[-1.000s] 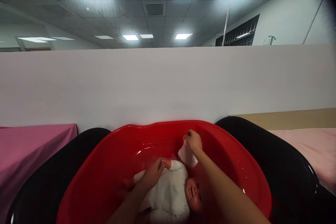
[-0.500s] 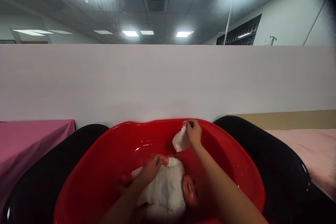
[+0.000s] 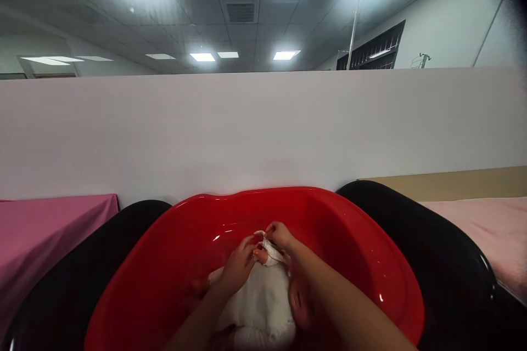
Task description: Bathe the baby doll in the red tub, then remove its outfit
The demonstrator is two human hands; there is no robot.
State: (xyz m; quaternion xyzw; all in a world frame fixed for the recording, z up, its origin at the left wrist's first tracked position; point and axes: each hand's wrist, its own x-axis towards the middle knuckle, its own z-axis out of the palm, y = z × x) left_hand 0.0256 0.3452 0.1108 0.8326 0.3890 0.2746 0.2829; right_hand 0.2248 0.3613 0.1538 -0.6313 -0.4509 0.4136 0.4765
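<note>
A white partition wall (image 3: 263, 131) spans the far side of the scene from left to right, with a tiled ceiling and lit panels above it. Against its foot sit three tubs side by side. The red baby bathtub (image 3: 354, 241) fills the near centre; a black tub (image 3: 432, 247) touches it on the right and another black tub (image 3: 82, 274) on the left. Further left lies a magenta cloth (image 3: 49, 230), and on the far right a pale pink cloth (image 3: 489, 230) covers a surface below a tan board (image 3: 448, 184).

Inside the red tub lies a baby doll (image 3: 259, 307) in a white bodysuit, its head toward the near right and partly hidden by the person's right forearm. One small doll hand (image 3: 260, 255) sticks up at the far end of the body.

The left hand (image 3: 236, 269) comes in from the near edge, fingers curled round the doll's arm just beside that small hand. The right hand (image 3: 280, 235) reaches across from the right, its fingertips pressed together in a pinch on a small white cloth (image 3: 269, 247), which hangs against the doll's sleeve, touching the doll hand.
</note>
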